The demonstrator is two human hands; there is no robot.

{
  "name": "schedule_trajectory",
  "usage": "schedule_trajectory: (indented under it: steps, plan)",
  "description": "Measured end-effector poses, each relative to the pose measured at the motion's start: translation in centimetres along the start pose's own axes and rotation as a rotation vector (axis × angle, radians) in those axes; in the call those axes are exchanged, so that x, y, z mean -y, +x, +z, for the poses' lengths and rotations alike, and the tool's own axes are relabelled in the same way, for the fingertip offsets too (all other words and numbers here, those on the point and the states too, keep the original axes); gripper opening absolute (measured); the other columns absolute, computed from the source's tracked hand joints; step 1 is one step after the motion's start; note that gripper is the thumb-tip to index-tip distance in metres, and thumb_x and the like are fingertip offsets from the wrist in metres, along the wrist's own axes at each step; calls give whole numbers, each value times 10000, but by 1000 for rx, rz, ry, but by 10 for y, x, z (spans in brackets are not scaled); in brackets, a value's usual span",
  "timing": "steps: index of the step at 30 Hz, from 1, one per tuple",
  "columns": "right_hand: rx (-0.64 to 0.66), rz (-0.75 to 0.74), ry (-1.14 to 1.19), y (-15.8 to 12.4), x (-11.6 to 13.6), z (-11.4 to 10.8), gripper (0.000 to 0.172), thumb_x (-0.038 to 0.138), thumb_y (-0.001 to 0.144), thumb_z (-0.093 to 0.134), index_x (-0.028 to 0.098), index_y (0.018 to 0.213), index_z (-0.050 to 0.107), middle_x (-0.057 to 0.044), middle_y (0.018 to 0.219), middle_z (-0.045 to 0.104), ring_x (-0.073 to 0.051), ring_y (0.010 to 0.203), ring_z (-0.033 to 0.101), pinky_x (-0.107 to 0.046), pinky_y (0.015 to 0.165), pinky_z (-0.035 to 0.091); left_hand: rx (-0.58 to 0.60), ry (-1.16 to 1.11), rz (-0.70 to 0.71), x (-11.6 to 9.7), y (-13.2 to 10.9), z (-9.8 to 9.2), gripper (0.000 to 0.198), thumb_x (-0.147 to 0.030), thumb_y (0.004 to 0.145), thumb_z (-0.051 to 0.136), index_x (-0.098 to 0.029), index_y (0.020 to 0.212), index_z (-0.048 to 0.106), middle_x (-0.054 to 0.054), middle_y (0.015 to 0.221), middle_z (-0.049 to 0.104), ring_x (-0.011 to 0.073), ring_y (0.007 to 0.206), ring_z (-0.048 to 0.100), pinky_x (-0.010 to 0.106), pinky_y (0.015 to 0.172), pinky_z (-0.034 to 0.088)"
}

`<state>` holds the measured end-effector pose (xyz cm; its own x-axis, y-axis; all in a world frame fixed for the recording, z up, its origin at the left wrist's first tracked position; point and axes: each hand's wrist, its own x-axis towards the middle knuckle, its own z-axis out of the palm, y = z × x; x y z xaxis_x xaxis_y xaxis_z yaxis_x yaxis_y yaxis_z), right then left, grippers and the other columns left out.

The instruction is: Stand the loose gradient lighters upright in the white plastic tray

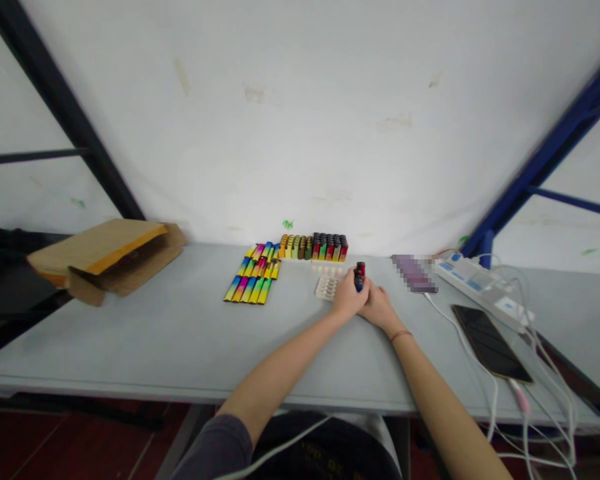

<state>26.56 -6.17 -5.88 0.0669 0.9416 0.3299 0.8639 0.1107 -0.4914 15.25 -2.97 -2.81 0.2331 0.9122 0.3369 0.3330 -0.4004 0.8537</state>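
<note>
Both my hands meet at the middle of the grey table (180, 333). My left hand (349, 297) and my right hand (377, 305) are closed together around a small red and dark lighter (360, 274) held upright. Just left of them lies a pale blister tray (326, 287). Behind it stands a row of lighters (314, 247), yellow and orange at the left, red, green and dark at the right. Several flat rainbow-coloured lighters (253, 278) lie in rows further left.
An open brown cardboard box (105, 257) lies on its side at the far left. At the right sit a blurred purple object (414, 273), a white power strip (480, 287), a dark phone (490, 343) and loose white cables. A white wall is behind.
</note>
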Motion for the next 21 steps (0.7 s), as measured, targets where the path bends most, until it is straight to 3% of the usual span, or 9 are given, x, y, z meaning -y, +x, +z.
schedule_trajectory:
  steps: [9,14,17,21]
  plan:
    - [26,18,-3,1,4,0,646,289,740,743,174,1342,538,-137,1210,737,-319,1155,678,-527,1090,406,-70,-165,-83,-10,4,-1,220,-230,899,663,-200,1112,618,89,1036,742,232,1018,699,366,955,525]
    - [48,37,11,1,4,-1,707,407,751,770,190,1379,531,-148,1279,718,-331,1201,660,-551,1113,380,-66,-277,-55,-13,15,-3,150,-206,873,695,-211,982,592,38,907,708,195,898,679,324,890,520]
    - [36,43,11,2,5,-1,844,526,729,791,176,1434,486,-167,1312,703,-339,1206,661,-570,1131,362,-141,-426,-84,-14,29,-13,146,-205,869,700,-211,918,563,6,855,674,150,815,653,274,826,516]
    - [23,47,-23,1,7,-2,917,598,704,800,139,1434,488,-204,1339,680,-367,1259,630,-589,1156,336,-141,-605,-148,-7,49,-43,201,-233,839,743,-210,917,559,-33,789,635,92,651,589,209,666,494]
